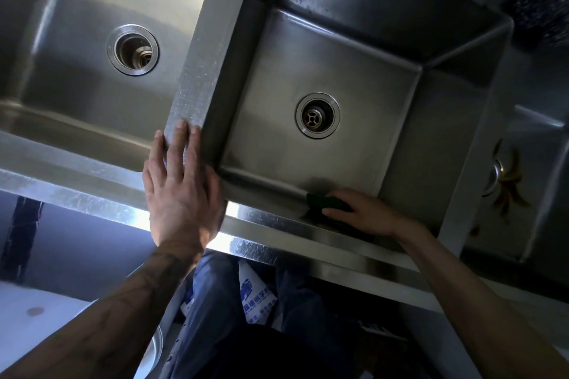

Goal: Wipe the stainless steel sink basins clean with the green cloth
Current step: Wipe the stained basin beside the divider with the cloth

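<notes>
The brushed stainless steel double sink (191,71) fills the view, with a left basin (77,95) and a square right basin (354,71) split by a flat divider. The left hand (181,191) lies flat on the divider's near end, fingers straight and close together. The right hand (366,212) reaches into the right basin, its fingers and thumb curled round the dark green cloth (317,200). The cloth is pressed where the near wall meets the floor, well apart from the round drain (317,115).

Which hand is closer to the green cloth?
Right. The right hand holds the green cloth against the basin's near wall; the left hand rests flat on the sink rim, apart from it.
</notes>
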### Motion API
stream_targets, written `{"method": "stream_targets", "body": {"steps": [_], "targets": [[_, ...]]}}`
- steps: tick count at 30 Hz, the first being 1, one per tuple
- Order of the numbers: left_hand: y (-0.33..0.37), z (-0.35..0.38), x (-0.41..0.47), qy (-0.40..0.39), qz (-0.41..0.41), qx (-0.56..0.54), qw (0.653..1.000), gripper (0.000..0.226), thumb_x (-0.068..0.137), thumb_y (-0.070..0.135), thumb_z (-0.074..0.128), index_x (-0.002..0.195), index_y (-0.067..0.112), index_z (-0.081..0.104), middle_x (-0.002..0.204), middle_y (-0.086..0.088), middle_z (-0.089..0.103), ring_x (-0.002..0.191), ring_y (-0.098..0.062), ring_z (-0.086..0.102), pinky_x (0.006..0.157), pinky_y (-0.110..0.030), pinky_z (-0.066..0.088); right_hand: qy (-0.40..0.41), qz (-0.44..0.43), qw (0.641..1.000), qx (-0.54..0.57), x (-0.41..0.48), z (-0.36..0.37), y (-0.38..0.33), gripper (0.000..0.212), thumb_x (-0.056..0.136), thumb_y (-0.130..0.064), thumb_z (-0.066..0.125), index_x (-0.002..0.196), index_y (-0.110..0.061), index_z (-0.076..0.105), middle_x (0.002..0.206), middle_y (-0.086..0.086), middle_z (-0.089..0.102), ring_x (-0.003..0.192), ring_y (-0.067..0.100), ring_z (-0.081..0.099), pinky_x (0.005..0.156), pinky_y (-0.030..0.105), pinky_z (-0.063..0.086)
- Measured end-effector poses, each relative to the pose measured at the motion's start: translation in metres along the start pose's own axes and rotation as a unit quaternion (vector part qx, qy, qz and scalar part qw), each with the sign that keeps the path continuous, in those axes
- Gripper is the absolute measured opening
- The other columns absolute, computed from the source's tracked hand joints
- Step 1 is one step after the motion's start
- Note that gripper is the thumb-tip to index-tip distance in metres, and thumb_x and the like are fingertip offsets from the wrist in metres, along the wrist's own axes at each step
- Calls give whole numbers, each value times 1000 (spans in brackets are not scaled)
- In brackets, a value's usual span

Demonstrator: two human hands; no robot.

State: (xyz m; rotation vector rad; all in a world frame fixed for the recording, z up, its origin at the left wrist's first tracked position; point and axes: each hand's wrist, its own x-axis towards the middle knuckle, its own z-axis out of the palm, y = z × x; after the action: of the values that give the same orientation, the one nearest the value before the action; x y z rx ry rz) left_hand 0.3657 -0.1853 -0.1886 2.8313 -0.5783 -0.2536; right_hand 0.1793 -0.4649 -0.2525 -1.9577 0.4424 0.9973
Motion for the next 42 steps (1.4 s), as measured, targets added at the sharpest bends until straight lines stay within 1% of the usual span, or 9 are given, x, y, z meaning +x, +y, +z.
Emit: {"method": "stream_targets", "body": {"steps": [3, 8, 11, 15, 20, 26, 32, 36, 42], "targets": [[0, 0, -1, -4, -1, 0, 1000, 65, 103, 31, 40, 166, 17, 29, 174, -4, 25, 161, -35, 17, 129, -52, 17, 25, -25, 998, 56, -34, -5, -4, 44, 92, -56, 58, 121, -24, 65, 110, -12, 65, 102, 1, 61, 91, 19, 48], [1, -1, 0, -2, -5, -1, 1000, 65, 102, 32, 40, 165, 16, 31, 173, -4, 26, 160, -36, 18, 128, -52, 17, -19, 55, 998, -39, -1, -2, 15, 41, 100, -51, 56, 127, -21, 61, 121, 1, 66, 112, 22, 63, 96, 39, 50], [0, -1, 0, -10, -3, 4, 1000, 66, 102, 32, 41, 165, 16, 29, 174, -4, 26, 161, -36, 17, 128, -53, 18, -13, 54, 998, -27, -20, -6, 12, 39, 97, -61, 53, 121, -30, 62, 115, -4, 64, 105, 16, 62, 94, 39, 51], [2, -2, 0, -8, -10, -4, 1000, 66, 102, 33, 40, 165, 17, 30, 173, -4, 26, 161, -36, 17, 128, -55, 19, 21, 18, 1000, 11, -60, -9, 9, 34, 98, -54, 55, 118, -28, 63, 107, -2, 62, 99, 12, 61, 88, 29, 49], [2, -2, -1, -1, -4, -7, 1000, 65, 102, 31, 40, 164, 16, 32, 172, -5, 28, 160, -36, 18, 128, -55, 21, -14, 100, 994, -30, -12, -1, 24, 37, 101, -47, 56, 123, -18, 63, 116, 8, 65, 103, 24, 63, 89, 36, 51], [2, -2, 0, -12, -12, -2, 1000, 66, 101, 33, 38, 165, 17, 30, 173, -3, 25, 161, -34, 16, 129, -54, 18, -10, 128, 992, -14, -49, -9, 21, 34, 101, -49, 54, 122, -23, 62, 108, 3, 65, 97, 18, 63, 90, 40, 52], [0, -1, 0, -4, -3, -2, 1000, 65, 102, 30, 42, 165, 16, 31, 173, -4, 27, 161, -35, 18, 128, -54, 19, -66, 237, 958, -147, 21, 6, 13, 56, 106, -50, 43, 143, -9, 49, 147, 17, 53, 131, 34, 53, 103, 37, 46], [-1, 0, 0, 4, 2, -3, 1000, 65, 102, 28, 44, 164, 15, 33, 173, -5, 28, 160, -36, 19, 128, -54, 20, -74, 205, 969, -119, 62, 10, -30, 58, 107, -48, 43, 148, -7, 45, 153, 17, 48, 137, 34, 49, 106, 36, 41], [-2, 1, 0, -2, 4, 6, 1000, 65, 103, 28, 44, 166, 15, 30, 174, -4, 25, 161, -36, 17, 129, -52, 17, -51, 116, 990, -66, 121, 22, -111, 49, 101, -51, 53, 132, -15, 64, 138, 14, 62, 122, 33, 61, 94, 33, 47]]}}
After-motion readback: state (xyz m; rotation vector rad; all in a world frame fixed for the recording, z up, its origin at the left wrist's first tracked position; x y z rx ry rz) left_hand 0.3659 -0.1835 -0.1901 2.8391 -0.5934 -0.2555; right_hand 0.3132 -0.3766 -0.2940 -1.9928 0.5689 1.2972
